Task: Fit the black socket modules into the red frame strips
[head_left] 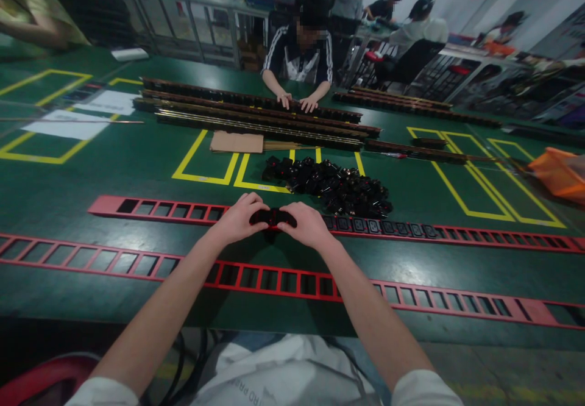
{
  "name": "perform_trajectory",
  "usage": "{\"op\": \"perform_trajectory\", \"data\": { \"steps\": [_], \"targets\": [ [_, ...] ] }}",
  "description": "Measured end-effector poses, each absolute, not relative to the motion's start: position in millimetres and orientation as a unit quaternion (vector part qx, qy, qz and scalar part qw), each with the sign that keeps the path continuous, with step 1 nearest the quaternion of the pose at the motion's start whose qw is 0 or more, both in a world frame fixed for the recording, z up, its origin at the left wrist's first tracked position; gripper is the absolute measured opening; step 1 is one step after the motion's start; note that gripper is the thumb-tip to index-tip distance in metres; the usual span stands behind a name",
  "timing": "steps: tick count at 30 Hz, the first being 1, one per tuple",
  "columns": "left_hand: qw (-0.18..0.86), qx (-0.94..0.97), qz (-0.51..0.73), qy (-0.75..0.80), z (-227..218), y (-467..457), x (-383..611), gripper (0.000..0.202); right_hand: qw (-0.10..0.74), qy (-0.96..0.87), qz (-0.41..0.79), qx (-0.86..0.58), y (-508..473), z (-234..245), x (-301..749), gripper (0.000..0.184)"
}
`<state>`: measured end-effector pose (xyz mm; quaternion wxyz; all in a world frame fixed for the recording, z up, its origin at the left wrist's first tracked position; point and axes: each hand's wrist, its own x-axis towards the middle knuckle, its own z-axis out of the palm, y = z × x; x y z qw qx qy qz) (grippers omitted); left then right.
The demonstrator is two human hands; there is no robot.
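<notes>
My left hand (241,218) and my right hand (305,225) meet over the far red slotted strip (158,216). Between my fingers and thumbs are black sockets (273,217), small and dark; my fingers partly cover them, and I cannot tell how many there are or whether they sit in the slots. To the right of my right hand, several black sockets (373,227) are seated in the same strip. Slots further left and right along it are open. Just beyond my hands lies a heap of loose black sockets (338,183).
Nearer to me, a second red slotted strip (269,279) runs under my forearms. Past the heap are a cardboard piece (236,142) and long dark rails (256,116), with a co-worker's hands (297,102) on them. An orange bin (560,173) stands at the right.
</notes>
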<state>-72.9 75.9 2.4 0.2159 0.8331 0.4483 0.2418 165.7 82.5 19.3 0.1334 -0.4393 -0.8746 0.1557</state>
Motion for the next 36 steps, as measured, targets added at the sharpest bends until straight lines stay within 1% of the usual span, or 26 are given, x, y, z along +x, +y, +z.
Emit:
{"op": "perform_trajectory", "data": {
  "steps": [8, 15, 19, 23, 30, 36],
  "targets": [
    [0.241, 0.824, 0.244, 0.451, 0.9, 79.2, -72.9, 0.032, 0.127, -0.875, 0.151, -0.443, 80.8, 21.7, 163.9, 0.034],
    [0.234, 0.823, 0.237, 0.461, 3.4, 78.3, -70.5, 0.029, 0.118, -0.877, 0.137, -0.445, 80.2, 20.7, 162.5, 0.033],
    [0.231, 0.829, 0.234, 0.451, 1.7, 77.6, -71.2, 0.028, 0.122, -0.882, 0.135, -0.435, 81.8, 18.6, 163.7, 0.036],
    [0.226, 0.831, 0.231, 0.453, 1.4, 76.9, -70.8, 0.03, 0.115, -0.882, 0.129, -0.438, 81.6, 18.0, 163.7, 0.037],
    [0.219, 0.828, 0.233, 0.46, 3.2, 75.5, -68.8, 0.031, 0.097, -0.885, 0.098, -0.445, 77.1, 21.5, 159.2, 0.037],
    [0.21, 0.835, 0.229, 0.453, 1.2, 75.3, -69.6, 0.03, 0.074, -0.891, 0.104, -0.435, 80.8, 23.1, 158.6, 0.036]
  ]
}}
